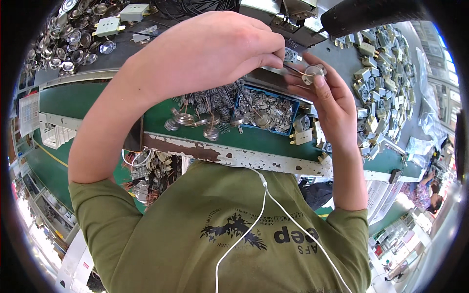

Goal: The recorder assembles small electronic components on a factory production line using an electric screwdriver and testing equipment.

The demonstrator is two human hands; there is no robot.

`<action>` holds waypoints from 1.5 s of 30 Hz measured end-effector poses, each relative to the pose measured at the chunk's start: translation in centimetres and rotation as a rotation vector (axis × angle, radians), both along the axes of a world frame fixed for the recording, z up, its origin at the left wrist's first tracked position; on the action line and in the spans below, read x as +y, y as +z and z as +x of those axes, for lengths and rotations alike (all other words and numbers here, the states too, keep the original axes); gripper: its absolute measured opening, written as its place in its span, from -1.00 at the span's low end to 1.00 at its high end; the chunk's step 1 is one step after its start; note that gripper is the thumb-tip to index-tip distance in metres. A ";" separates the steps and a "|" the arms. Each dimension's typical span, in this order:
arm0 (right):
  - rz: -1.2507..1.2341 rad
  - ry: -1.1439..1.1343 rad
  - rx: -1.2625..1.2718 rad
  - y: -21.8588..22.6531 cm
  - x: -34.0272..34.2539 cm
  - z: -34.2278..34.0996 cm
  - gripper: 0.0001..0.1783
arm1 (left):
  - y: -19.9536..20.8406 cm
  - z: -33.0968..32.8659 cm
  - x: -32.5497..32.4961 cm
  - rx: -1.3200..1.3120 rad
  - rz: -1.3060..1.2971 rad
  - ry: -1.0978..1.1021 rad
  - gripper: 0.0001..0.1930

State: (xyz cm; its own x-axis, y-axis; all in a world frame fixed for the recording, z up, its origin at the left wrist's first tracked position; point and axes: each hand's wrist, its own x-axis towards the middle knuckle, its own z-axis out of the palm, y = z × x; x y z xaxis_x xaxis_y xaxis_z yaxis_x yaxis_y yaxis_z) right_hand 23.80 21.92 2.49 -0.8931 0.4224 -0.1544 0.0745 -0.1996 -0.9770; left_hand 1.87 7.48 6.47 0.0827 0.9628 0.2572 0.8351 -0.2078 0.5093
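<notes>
The head view shows, at far left, a heap of shiny round metal cups point(73, 39) on the grey worktop point(113, 59), with a pale block point(108, 27) beside it. Next, a coil of black wires point(193, 7) lies beyond the raised left forearm. Below that forearm, several round metal pieces on leads point(184, 119) hang in front of the green bench front. Just right of them stands a blue tray point(295, 113) full of small metal bits.

Above the tray, the left hand point(244, 49) has its thumb and forefinger pressed together, apparently pinching a dark lead point(289, 68); the exact contact is hidden. That lead runs to a round metal disc point(312, 73), which is in the right hand point(334, 100), clamped by the thumb in front against fingers behind; how the rear fingers bear on it cannot be told. Farther right, square-bodied assemblies point(373, 85) are piled.

The step in hand seems to be handling or setting the lead at the disc. The next move would call for a steady right thumb and a light left pinch, keeping the lead from being tugged sideways.
</notes>
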 end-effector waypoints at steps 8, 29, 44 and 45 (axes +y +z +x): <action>0.233 -0.274 0.035 0.1 -0.9 -0.6 -0.60 | -1.2 0.7 0.7 -0.065 -0.016 0.049 -0.83; 0.514 -0.084 -0.096 1.7 -1.9 -0.4 -0.61 | -2.5 1.9 -0.7 0.273 0.104 0.080 -0.75; 0.907 -0.038 -0.170 3.1 2.4 -0.4 -0.68 | -2.0 0.3 -0.3 0.072 0.007 -0.069 -0.61; 0.910 -0.040 -0.169 3.0 2.4 -0.4 -0.68 | -2.2 0.0 -0.1 -0.045 0.060 -0.034 -0.52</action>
State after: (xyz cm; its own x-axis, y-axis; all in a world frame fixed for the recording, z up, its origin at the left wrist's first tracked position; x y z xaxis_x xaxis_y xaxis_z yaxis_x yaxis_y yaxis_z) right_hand 23.38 24.29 5.49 -0.8710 0.4749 0.1258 0.2395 0.6340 -0.7353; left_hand 1.85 7.40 4.25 0.1021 0.9425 0.3182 0.8039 -0.2665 0.5317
